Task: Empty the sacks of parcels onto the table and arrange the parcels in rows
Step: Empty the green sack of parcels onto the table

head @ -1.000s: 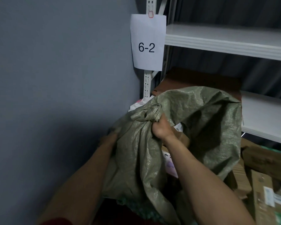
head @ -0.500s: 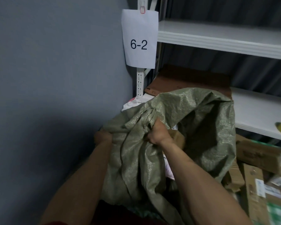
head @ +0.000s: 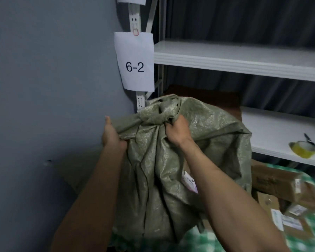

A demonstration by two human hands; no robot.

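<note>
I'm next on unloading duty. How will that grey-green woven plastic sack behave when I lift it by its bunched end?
The grey-green woven plastic sack will probably be floppy: it folds and creases wherever the left hand and right hand grip it. Its sheen hints it is somewhat slippery, so bunching helps. It looks partly emptied, with a labelled parcel showing at its opening, so contents may shift.

A plain matte grey-blue wall (head: 44, 79) fills the left side, with a small chip low down. Against it stands a white metal shelving unit with a perforated upright (head: 135, 17) and flat white shelves (head: 235, 57). A white paper sheet printed "6-2" (head: 135, 64) hangs on the upright. Behind the shelves hangs a dark pleated curtain (head: 244, 19). The light is dim.
</note>
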